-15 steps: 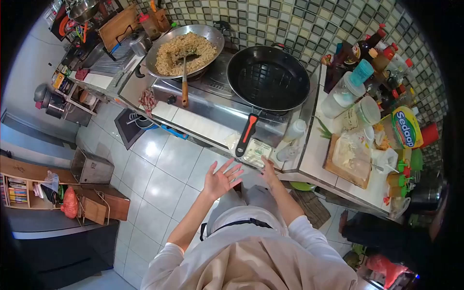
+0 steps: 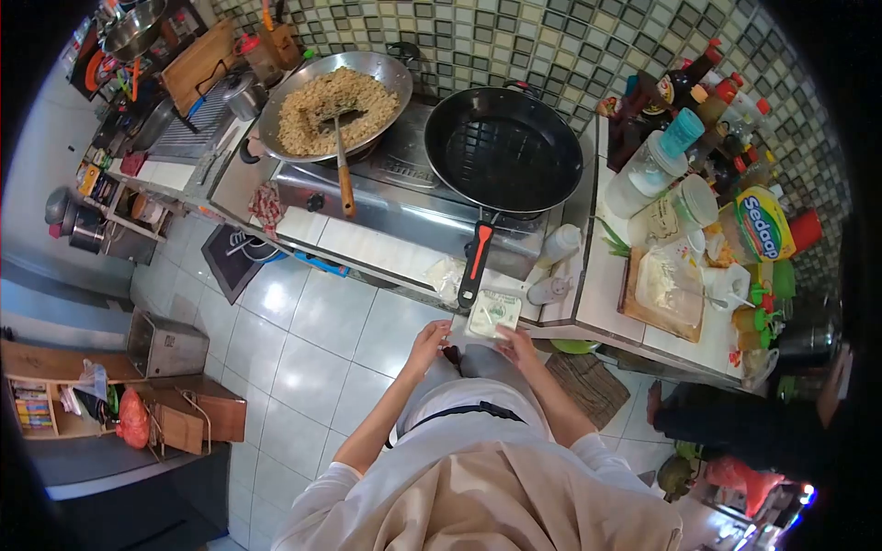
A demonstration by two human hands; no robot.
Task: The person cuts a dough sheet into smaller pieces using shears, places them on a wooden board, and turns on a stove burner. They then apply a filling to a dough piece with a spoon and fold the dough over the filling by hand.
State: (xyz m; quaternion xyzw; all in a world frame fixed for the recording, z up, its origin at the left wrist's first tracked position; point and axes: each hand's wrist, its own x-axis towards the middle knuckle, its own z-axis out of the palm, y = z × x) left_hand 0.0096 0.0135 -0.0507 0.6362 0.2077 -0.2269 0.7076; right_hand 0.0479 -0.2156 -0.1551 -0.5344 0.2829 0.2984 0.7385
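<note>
A pale square tub (image 2: 493, 314) with greenish print sits at the counter's front edge, just right of the black-and-red pan handle (image 2: 476, 262). My right hand (image 2: 517, 348) grips its near right corner, with fingertips over the rim. To the left of the tub, apart from it, my left hand (image 2: 429, 345) has loosely bent fingers and nothing visible in it. Beyond them, a large black frying pan (image 2: 503, 151) rests on the stove, with a dark, bare-looking inside. A metal wok (image 2: 393, 73) of fried rice (image 2: 308, 115) stands beside it, a wooden-handled spatula (image 2: 344, 179) lying in the rice.
White plastic bottles (image 2: 549, 291) stand right of the tub. Farther right are a container of white stuff (image 2: 669, 280) on a wooden board, jars (image 2: 646, 174) and sauce bottles. A crumpled plastic wrapper (image 2: 446, 275) lies left of the handle. Another person's dark clothing (image 2: 735, 422) shows at right.
My right hand has taken hold of the tub, which is slightly nearer my body. My left hand has drawn in from a spread palm to bent fingers. The view has shifted slightly.
</note>
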